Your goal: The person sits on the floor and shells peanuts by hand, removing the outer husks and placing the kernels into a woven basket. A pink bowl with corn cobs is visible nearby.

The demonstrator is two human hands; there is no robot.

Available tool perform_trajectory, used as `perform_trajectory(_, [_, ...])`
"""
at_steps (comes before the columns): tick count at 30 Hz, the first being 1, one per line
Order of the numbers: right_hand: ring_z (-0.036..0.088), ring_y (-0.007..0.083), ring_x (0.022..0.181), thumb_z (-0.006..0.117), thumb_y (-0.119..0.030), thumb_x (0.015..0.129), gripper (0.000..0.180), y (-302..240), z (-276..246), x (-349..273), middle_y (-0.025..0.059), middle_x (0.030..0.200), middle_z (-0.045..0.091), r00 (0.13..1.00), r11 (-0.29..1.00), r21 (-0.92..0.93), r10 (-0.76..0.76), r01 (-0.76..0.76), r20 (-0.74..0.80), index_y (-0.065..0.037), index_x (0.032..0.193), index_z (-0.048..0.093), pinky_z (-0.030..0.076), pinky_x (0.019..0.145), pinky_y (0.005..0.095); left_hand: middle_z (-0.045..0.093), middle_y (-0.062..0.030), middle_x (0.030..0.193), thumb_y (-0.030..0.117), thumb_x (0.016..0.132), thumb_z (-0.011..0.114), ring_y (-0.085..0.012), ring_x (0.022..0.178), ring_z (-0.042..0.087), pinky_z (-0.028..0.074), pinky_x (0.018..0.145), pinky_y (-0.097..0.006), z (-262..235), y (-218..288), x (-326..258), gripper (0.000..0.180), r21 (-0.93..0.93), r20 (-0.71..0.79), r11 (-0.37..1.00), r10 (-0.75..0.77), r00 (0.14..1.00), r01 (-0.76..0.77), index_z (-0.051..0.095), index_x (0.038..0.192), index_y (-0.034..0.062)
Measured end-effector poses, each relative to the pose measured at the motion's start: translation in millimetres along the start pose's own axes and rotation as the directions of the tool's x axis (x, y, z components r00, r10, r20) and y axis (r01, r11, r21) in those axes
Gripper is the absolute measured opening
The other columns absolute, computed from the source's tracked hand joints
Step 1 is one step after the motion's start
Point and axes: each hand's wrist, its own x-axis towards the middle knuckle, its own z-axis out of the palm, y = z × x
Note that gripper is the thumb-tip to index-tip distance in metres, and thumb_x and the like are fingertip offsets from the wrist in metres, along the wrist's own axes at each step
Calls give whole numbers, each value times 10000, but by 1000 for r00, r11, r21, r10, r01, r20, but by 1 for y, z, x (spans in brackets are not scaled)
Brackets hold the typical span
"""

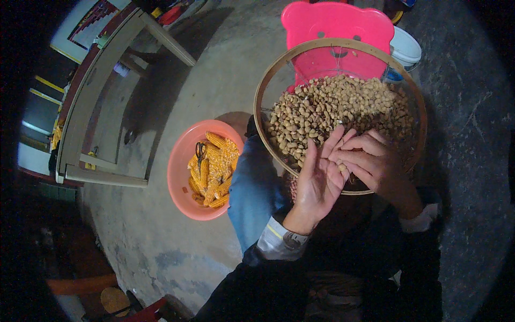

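Note:
On my lap a round wooden-rimmed sieve [261,91] is tilted, heaped with unshelled peanuts [311,115]. My left hand [321,185] is turned palm up over its near edge, fingers stretched and slightly cupped. A small pale peanut [342,168] rests in that palm near the fingers. From the right my right hand [373,158] reaches across, its bent fingers meeting the left hand's fingers. What its fingertips pinch, if anything, is hidden. Reddish kernels [293,188] show below the sieve's near rim, mostly covered by my left wrist.
Left of my knee an orange-pink basin [177,196] on the concrete floor holds corn cobs, loose kernels and dark-handled scissors [200,153]. A bright pink bear-shaped plastic seat [322,24] stands beyond the sieve, beside a white tub [406,45]. A wooden table [88,102] stands at the left.

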Motion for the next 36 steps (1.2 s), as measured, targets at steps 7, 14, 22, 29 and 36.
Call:
perform_trajectory(7, [581,249,875,642,-55,780,187,-1,13,-7,93,937,597,976,973,127,205,-195,-69,-59,967,650,459,773,344,518,-83,1243,353,990,370,-176,1132,518,410,991,-331,-13,-4,-4,486,194,-56,980,-28,998,38,382,1344,19])
perform_trajectory(14, [606,270,893,673,-41,779,168,-3,10,-7,124,950,618,940,917,286,320,-276,-118,-36,936,614,484,782,345,590,24,948,167,914,585,-41,812,510,407,701,-182,-8,-8,-7,377,635,-110,762,246,963,-122,510,1260,36])
perform_trajectory(22, [637,189,848,671,14,770,163,-5,12,-7,103,902,658,940,916,299,317,-269,-125,-5,931,649,491,759,289,576,51,826,177,898,613,-33,728,496,408,646,-180,-11,-7,-5,311,727,-104,673,299,949,-133,583,1178,46])
perform_trajectory(29, [634,153,829,655,-2,804,138,-3,17,-12,91,904,677,905,807,470,424,-358,-37,5,942,659,491,760,266,579,59,834,155,895,616,-24,727,494,407,646,-175,-5,-4,-8,307,756,-99,647,263,960,-99,582,1184,57])
perform_trajectory(36, [653,166,815,694,-64,769,161,2,24,-21,85,866,690,857,659,627,515,-416,27,-28,924,665,500,741,289,631,6,955,91,889,608,-48,838,557,457,763,-205,-18,-4,-9,307,779,9,606,247,969,-162,572,1189,36])
